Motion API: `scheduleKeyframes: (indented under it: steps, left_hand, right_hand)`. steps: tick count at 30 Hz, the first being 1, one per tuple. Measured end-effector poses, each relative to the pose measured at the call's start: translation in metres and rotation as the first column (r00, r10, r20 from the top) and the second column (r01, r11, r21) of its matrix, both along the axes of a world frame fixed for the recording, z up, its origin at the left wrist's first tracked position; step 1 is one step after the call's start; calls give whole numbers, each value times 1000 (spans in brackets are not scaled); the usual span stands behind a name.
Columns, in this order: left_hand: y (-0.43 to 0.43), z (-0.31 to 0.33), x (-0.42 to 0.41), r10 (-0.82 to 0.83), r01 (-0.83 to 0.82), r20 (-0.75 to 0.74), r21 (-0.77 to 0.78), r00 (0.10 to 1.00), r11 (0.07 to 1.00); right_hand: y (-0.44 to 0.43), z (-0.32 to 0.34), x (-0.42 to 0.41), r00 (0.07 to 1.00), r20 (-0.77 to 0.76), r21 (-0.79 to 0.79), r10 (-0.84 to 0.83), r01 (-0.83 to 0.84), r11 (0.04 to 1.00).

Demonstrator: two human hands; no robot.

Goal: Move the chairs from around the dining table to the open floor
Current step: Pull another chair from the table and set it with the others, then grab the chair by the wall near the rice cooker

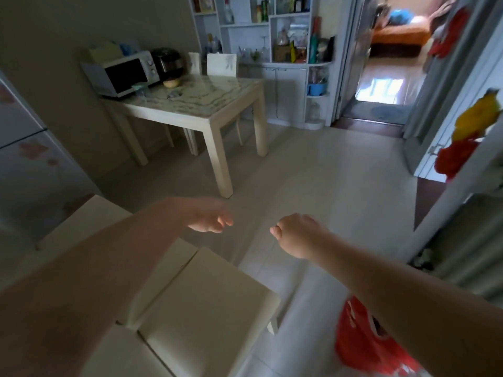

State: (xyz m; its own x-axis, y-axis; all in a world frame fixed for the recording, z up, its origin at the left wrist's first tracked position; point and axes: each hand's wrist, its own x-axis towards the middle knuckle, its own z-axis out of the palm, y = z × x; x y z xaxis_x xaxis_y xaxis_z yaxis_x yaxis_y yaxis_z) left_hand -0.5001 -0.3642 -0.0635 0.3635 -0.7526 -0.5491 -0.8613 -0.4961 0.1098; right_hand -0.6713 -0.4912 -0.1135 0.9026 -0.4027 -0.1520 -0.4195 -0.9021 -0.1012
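Both my hands are out over the floor, holding nothing: left hand [211, 219] loosely spread, right hand [295, 232] curled into a loose fist. Cream chairs [206, 300] stand just below my left arm, seats angled toward the dining table [217, 104], where two more [221, 65] stay tucked at its far side.

Both my arms are stretched out in front of me, bare to past the elbow, forearms angling inward so my hands come near each other but stay apart. My left hand [211, 219] hangs loose, palm turned down and inward, fingers relaxed and slightly curled, gripping nothing. My right hand [295, 232] is curled into a loose fist, knuckles up, thumb tucked against the side of my index finger, wrist bent a little downward. It holds nothing either. Motion blur softens both forearms.
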Motion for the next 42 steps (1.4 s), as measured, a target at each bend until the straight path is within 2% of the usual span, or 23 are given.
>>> scheduleKeyframes:
  steps: [7,11,15,20,25,29,33,37,42]
  left_hand:
    - [-82,-1,19,-77,77,20,2,997,997]
    - [-132,-6,54,-126,133,69,-120,990,984]
    - [-194,-15,110,-129,141,69,-220,989,965]
    - [-312,-23,191,-159,174,79,-249,984,953]
    - [-446,0,261,-134,164,128,-262,983,951]
    - [-549,15,304,-81,131,143,-385,986,914]
    - [-647,8,336,-17,68,102,-515,995,854]
    - [-753,-1,367,40,12,83,-544,996,839]
    - [-864,-5,404,164,-114,43,-549,985,828]
  right_hand:
    - [-89,7,17,994,43,5,-103,102,995]
    - [-144,7,44,988,57,6,-146,146,989]
    - [-217,-1,97,985,39,11,-166,166,986]
    - [-338,-17,191,979,66,25,-192,191,981]
    - [-464,5,282,982,49,38,-184,183,982]
    - [-560,20,330,939,227,96,-257,241,966]
    - [-664,22,362,909,319,83,-267,254,964]
    - [-784,13,396,918,273,123,-286,262,957]
    - [-902,9,428,969,155,216,-192,156,964]
